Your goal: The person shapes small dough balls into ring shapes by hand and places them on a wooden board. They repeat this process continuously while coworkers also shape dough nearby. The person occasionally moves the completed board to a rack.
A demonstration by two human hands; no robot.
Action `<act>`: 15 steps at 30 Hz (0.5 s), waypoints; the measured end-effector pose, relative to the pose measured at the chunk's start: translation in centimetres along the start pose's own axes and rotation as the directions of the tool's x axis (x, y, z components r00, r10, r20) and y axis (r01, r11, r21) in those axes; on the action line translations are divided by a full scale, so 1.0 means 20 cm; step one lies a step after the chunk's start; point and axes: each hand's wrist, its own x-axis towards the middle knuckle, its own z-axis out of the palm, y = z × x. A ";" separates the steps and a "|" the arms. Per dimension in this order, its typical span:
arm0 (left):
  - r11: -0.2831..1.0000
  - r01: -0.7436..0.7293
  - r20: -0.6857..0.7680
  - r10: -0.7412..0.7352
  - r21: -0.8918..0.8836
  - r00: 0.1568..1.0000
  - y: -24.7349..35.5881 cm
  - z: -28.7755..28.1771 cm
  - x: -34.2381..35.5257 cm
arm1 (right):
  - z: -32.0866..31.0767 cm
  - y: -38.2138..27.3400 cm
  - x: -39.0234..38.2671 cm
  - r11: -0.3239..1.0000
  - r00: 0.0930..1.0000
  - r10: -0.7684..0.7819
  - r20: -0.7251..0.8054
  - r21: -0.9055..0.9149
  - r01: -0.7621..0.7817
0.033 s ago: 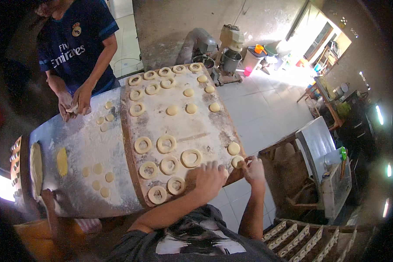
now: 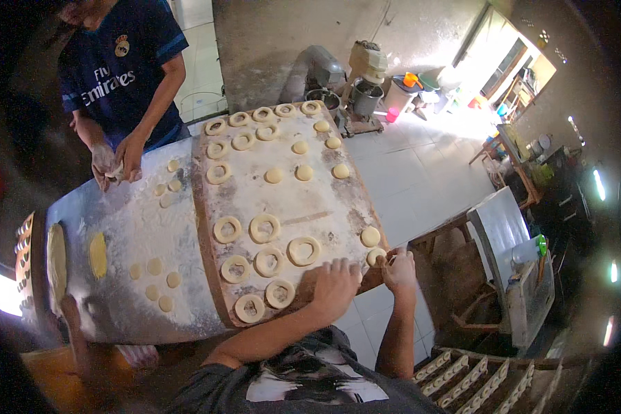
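My left hand is palm down at the near edge of a floured wooden board, fingers stretched forward; whatever lies beneath it is hidden. Just to its right, my right hand has its fingers curled together at the board's corner, and what they hold, if anything, cannot be made out. Touching distance from these fingers is a small round dough piece, with another dough ball behind it. Left of my hands lie several dough rings, the nearest being a dough ring and a second dough ring.
Across the table a person works dough in both hands. Dough rounds and a yellow dough strip lie on the floured metal tabletop. Another person's arm reaches in at lower left. A rack of dough rings stands lower right.
My left hand has shifted slightly right and down, and my right hand slightly left. The other person's arm at lower left has moved, its hand now less distinct. The dough pieces look unchanged.
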 end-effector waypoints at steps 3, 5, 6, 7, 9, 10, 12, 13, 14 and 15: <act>0.980 -0.200 -0.068 0.199 -0.004 0.978 -0.02 0.15 0.03 | 0.05 -0.11 0.03 0.997 0.996 -0.014 -0.090 -0.082 0.006; 0.956 -0.232 0.010 0.237 -0.180 0.971 -0.05 0.10 0.05 | 0.10 -0.09 0.06 0.997 0.989 -0.071 -0.126 -0.051 0.065; 0.940 -0.224 0.039 0.242 -0.258 0.969 -0.09 0.06 0.05 | 0.10 -0.09 0.09 0.982 0.986 -0.161 -0.045 -0.106 0.156; 0.890 -0.235 -0.031 0.243 -0.391 0.970 -0.13 0.03 0.03 | 0.11 -0.05 0.12 0.983 0.983 -0.177 -0.046 -0.061 0.174; 0.731 -0.278 -0.190 0.204 -0.623 0.960 -0.18 -0.03 -0.02 | 0.16 0.08 0.15 0.981 0.987 -0.106 -0.119 0.147 0.123; 0.619 -0.322 -0.263 0.189 -0.716 0.946 -0.18 -0.09 -0.06 | 0.15 0.12 0.17 0.990 0.992 -0.113 -0.059 0.076 0.117; 0.517 -0.273 -0.267 0.087 -0.812 0.960 -0.31 -0.25 -0.17 | 0.17 0.13 0.20 0.988 0.989 -0.148 0.004 -0.051 0.148; 0.522 -0.175 -0.195 0.017 -0.835 0.981 -0.43 -0.37 -0.26 | 0.19 0.14 0.22 0.980 0.985 -0.170 0.001 -0.107 0.169; 0.518 -0.084 -0.125 -0.045 -0.851 0.991 -0.56 -0.46 -0.36 | 0.20 0.10 0.24 0.969 0.982 -0.189 -0.011 -0.161 0.185; 0.511 -0.127 -0.249 -0.177 -0.850 0.952 -0.75 -0.43 -0.46 | 0.19 -0.01 0.24 0.969 0.969 -0.236 -0.075 -0.087 0.230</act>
